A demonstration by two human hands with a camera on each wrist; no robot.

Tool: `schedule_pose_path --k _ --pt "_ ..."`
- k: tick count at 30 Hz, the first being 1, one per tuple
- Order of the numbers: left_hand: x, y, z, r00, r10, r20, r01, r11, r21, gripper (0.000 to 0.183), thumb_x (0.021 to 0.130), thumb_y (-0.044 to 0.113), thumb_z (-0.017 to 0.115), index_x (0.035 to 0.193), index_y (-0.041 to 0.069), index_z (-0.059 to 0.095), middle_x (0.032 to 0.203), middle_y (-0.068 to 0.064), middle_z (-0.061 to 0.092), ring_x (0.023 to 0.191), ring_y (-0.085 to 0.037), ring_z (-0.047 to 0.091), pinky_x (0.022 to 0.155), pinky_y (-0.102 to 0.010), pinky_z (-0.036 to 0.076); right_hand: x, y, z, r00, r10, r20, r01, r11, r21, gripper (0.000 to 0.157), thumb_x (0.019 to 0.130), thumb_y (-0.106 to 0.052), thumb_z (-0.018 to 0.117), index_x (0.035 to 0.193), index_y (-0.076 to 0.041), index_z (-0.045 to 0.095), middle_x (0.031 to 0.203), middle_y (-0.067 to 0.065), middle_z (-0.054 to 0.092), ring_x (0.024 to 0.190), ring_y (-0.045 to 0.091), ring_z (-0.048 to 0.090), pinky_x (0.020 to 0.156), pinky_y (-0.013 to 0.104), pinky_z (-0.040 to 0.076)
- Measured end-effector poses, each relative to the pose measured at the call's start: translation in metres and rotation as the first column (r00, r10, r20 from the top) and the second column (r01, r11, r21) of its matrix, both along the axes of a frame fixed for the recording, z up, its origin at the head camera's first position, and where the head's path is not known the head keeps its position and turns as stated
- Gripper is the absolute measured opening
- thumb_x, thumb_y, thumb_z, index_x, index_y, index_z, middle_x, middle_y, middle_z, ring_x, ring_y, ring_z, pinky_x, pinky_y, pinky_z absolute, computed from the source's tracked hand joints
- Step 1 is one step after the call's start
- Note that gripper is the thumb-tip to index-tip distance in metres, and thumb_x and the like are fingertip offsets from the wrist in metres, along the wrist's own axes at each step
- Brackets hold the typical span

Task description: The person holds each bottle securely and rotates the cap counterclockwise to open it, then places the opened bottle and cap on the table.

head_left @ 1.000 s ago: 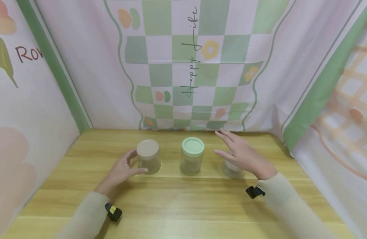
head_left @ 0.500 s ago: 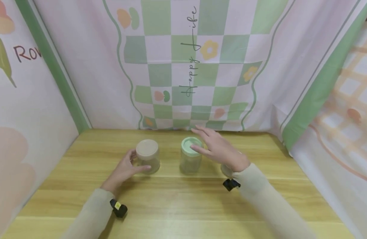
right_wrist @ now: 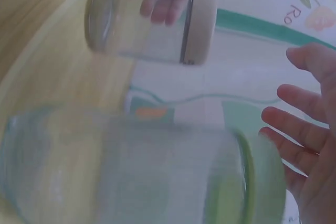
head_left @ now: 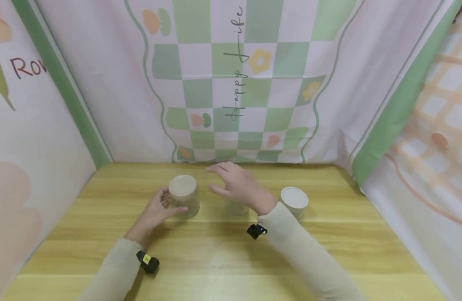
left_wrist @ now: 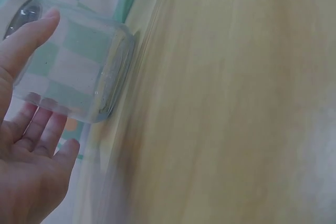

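Now spread right hand (head_left: 240, 184) is passing over green jar (head_left: 236, 208), uncovering white jar (head_left: 294, 197); left hand (head_left: 153, 215) is still pinching beige jar (head_left: 183, 187) near far edge of table (head_left: 215, 259), toward left corner.

In the head view, the left forearm (head_left: 112, 267) slants up from the lower left, sleeved in pale cloth. The left hand (head_left: 153, 213), left of centre, holds a grip, its thumb (left_wrist: 29, 38) opposite curved fingers. The right forearm (head_left: 310, 255) reaches up and leftward from the lower right; the right hand (head_left: 240, 187) lies mid-frame, back showing, fingers (right_wrist: 296, 127) loosely bent and spaced along the right wrist view's right edge.
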State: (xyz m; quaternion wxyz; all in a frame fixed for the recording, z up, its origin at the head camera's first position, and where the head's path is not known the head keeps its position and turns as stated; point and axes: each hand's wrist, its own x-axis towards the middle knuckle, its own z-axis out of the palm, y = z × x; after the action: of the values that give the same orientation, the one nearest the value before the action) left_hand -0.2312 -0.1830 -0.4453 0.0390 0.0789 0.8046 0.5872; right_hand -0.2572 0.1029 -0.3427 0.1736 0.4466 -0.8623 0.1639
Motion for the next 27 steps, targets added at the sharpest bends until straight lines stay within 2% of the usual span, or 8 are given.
schedule_pose_path --k 4,7,13,19,23,27 --pt "0.001 0.000 0.000 1.000 -0.003 0.003 0.003 1.000 0.010 0.100 0.080 0.025 0.087 0.153 0.000 0.025 0.153 -0.025 0.034 0.140 -0.044 0.032 0.117 -0.056 0.025 -0.002 -0.020 -0.007 0.997 0.044 -0.066 -0.046 0.999 -0.022 0.044 0.097 -0.031 0.068 0.132 -0.005 0.062 0.125 0.009 0.065 0.115 0.024 0.058 0.101 0.038 0.047" --pt "0.001 -0.001 -0.001 1.000 -0.013 0.007 0.013 1.000 0.016 0.100 0.080 0.027 0.087 0.154 0.002 0.024 0.154 -0.024 0.032 0.141 -0.043 0.031 0.117 -0.056 0.024 -0.001 -0.033 -0.010 0.997 0.033 -0.071 -0.036 0.998 -0.044 0.043 0.096 -0.031 0.070 0.130 -0.005 0.063 0.124 0.008 0.066 0.115 0.024 0.058 0.102 0.037 0.047" --pt "-0.001 -0.001 -0.003 1.000 -0.022 0.023 0.020 0.998 0.055 0.098 0.080 0.025 0.087 0.154 0.004 0.026 0.155 -0.020 0.031 0.143 -0.040 0.030 0.119 -0.052 0.023 -0.004 -0.058 -0.024 0.999 -0.036 -0.028 0.033 0.995 -0.090 0.046 0.097 -0.036 0.068 0.131 -0.005 0.063 0.128 0.009 0.063 0.120 0.024 0.054 0.103 0.036 0.046" --pt "-0.001 -0.002 -0.004 0.999 -0.027 0.030 0.026 0.998 0.057 0.095 0.082 0.023 0.085 0.153 0.004 0.025 0.155 -0.020 0.030 0.143 -0.041 0.028 0.119 -0.052 0.021 -0.009 -0.080 -0.040 0.993 -0.118 0.028 0.121 0.982 -0.142 0.050 0.099 -0.040 0.064 0.131 -0.002 0.062 0.134 0.015 0.058 0.124 0.029 0.050 0.106 0.040 0.043" --pt "-0.001 -0.001 -0.002 0.998 -0.027 0.048 0.025 0.998 0.050 0.096 0.083 0.025 0.085 0.154 0.003 0.023 0.157 -0.022 0.027 0.144 -0.042 0.026 0.119 -0.053 0.021 -0.010 -0.089 -0.044 0.978 -0.181 0.099 0.193 0.973 -0.129 0.060 0.098 -0.050 0.061 0.135 -0.004 0.060 0.138 0.014 0.055 0.127 0.028 0.048 0.108 0.040 0.042" --pt "-0.002 0.000 -0.002 0.997 -0.015 0.081 0.012 0.999 0.044 0.099 0.081 0.026 0.086 0.154 0.005 0.021 0.158 -0.023 0.024 0.145 -0.043 0.025 0.118 -0.055 0.022 -0.009 -0.095 -0.046 0.955 -0.243 0.173 0.260 0.961 -0.088 0.070 0.096 -0.061 0.057 0.140 -0.007 0.057 0.136 0.014 0.053 0.123 0.026 0.047 0.098 0.037 0.048"
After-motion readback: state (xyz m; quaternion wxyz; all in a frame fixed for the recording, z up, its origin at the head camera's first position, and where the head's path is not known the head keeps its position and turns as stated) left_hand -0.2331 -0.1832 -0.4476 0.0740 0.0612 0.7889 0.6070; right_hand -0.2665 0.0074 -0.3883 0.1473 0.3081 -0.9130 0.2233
